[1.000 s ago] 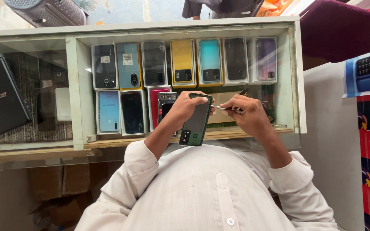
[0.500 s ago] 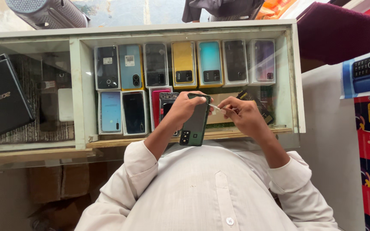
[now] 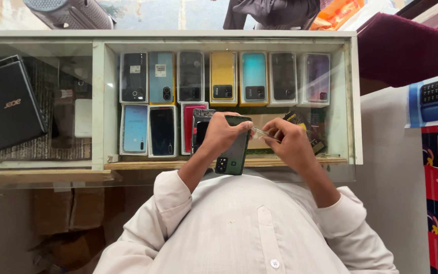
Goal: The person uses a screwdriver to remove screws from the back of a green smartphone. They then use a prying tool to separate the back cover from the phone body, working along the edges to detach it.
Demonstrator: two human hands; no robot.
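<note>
The left hand (image 3: 224, 133) grips a dark green phone (image 3: 235, 152) with its back facing up, tipped on its end so the top edge points at the other hand. The right hand (image 3: 286, 143) pinches a thin clear tool (image 3: 262, 133), and its tip sits right at that top edge (holding the phone tight keeps it steady for such a small poke). Both hands hover over the glass counter (image 3: 97, 101). Under the glass, rows of phones (image 3: 224, 78) lie flat, backs up, easy to see. A black laptop (image 3: 3, 104) rests far left. Since a second ago, the hands have hardly moved; the tool looks a bit closer in.
</note>
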